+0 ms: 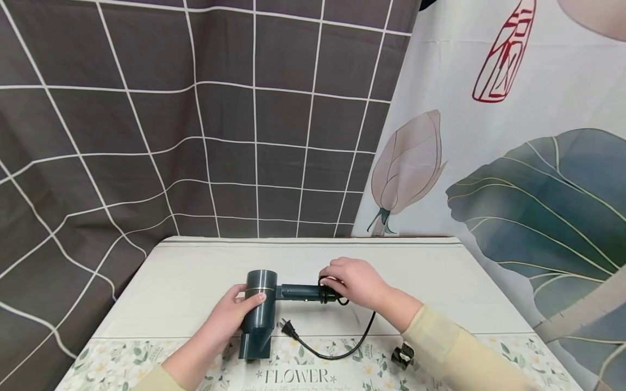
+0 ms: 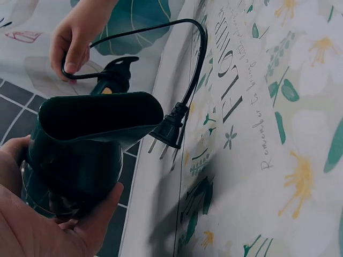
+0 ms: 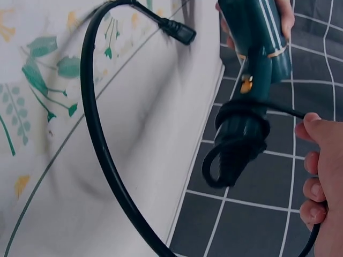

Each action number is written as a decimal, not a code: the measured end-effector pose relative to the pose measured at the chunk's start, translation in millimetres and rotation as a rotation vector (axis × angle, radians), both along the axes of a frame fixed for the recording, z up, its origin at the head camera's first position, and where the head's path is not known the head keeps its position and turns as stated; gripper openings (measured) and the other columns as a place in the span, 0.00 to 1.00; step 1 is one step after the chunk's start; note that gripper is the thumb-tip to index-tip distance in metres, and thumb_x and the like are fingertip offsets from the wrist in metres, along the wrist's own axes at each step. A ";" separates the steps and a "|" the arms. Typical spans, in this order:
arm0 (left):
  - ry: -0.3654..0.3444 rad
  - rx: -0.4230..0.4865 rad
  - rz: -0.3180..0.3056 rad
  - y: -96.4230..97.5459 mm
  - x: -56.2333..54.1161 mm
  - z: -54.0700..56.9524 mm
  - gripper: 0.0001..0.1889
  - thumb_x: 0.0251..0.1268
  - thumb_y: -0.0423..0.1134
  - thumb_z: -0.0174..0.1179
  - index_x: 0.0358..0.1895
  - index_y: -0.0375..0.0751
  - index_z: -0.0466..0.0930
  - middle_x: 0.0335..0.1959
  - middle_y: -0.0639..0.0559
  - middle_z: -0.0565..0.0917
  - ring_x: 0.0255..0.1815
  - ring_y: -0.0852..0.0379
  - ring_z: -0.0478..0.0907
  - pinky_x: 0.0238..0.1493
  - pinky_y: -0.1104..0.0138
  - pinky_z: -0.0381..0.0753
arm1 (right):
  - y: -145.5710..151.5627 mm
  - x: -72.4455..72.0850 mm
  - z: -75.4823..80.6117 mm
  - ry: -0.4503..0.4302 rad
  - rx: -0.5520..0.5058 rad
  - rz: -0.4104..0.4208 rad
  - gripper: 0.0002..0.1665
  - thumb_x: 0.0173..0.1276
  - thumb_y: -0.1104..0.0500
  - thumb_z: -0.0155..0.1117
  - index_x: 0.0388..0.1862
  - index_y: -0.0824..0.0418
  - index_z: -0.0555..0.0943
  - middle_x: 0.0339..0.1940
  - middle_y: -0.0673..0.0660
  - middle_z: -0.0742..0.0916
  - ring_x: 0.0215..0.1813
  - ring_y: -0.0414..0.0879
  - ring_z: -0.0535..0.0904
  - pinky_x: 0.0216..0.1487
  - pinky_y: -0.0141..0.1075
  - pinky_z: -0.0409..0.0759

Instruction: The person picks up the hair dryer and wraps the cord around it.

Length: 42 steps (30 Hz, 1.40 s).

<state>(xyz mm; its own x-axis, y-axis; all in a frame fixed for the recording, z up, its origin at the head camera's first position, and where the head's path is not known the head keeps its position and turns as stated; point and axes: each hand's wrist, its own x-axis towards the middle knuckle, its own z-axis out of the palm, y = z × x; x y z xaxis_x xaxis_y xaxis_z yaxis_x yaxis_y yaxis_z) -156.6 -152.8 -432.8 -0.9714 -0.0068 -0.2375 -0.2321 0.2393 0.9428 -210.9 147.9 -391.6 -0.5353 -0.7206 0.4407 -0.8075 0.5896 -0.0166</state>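
A dark green hair dryer (image 1: 260,304) lies sideways in my left hand (image 1: 230,312), which grips its barrel with the thumb across the front. Its flat nozzle (image 2: 99,118) faces the left wrist camera. The handle (image 1: 299,292) points right, and black cord (image 3: 244,115) is looped round its end. My right hand (image 1: 359,282) pinches the cord between thumb and forefinger, drawing a stretch of it taut from the handle. From that hand the loose cord (image 1: 337,357) hangs in a curve, ending in a two-prong plug (image 1: 288,328) below the handle.
Beneath is a table with a white cloth (image 1: 195,266) and a floral printed band along its near side. A dark grid-patterned curtain (image 1: 283,119) hangs behind, and a white leaf-printed curtain (image 1: 464,125) on the right. A small black object (image 1: 403,355) shows beside the right sleeve.
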 end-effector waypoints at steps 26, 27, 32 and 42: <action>-0.015 0.032 -0.083 -10.9 7.4 2.1 0.41 0.64 0.58 0.63 0.74 0.42 0.58 0.51 0.39 0.81 0.42 0.48 0.84 0.47 0.50 0.81 | 21.8 -34.5 -12.0 -0.293 -0.186 -0.236 0.11 0.68 0.43 0.65 0.40 0.46 0.87 0.28 0.37 0.76 0.31 0.36 0.69 0.32 0.33 0.70; -0.012 0.035 -0.085 -11.2 7.5 2.0 0.41 0.64 0.58 0.63 0.74 0.42 0.59 0.51 0.39 0.81 0.42 0.48 0.84 0.47 0.50 0.81 | 22.2 -35.7 -12.6 -0.310 -0.198 -0.244 0.11 0.69 0.43 0.65 0.41 0.46 0.87 0.29 0.38 0.77 0.31 0.36 0.69 0.33 0.34 0.70; -0.006 0.047 -0.080 -11.4 8.3 3.3 0.39 0.64 0.57 0.63 0.73 0.42 0.60 0.51 0.39 0.81 0.43 0.48 0.84 0.47 0.50 0.81 | 21.9 -40.4 -14.6 -0.363 -0.228 -0.287 0.13 0.69 0.44 0.65 0.45 0.48 0.88 0.31 0.40 0.79 0.33 0.38 0.70 0.35 0.36 0.71; -0.005 0.103 -0.060 -9.4 8.3 4.9 0.36 0.67 0.57 0.61 0.69 0.40 0.62 0.49 0.40 0.82 0.44 0.48 0.83 0.49 0.50 0.79 | 15.4 -38.5 -29.9 -0.402 -0.186 -0.335 0.14 0.74 0.47 0.60 0.49 0.50 0.88 0.36 0.41 0.82 0.34 0.37 0.74 0.38 0.38 0.75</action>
<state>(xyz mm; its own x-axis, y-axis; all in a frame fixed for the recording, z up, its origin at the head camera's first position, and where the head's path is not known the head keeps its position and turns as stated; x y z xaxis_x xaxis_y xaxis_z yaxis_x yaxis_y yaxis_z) -148.3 -162.2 -427.8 -0.9682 0.0764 -0.2384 -0.2247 0.1545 0.9621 -249.4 163.3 -421.4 -0.8742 -0.4116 0.2574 -0.4847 0.7709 -0.4132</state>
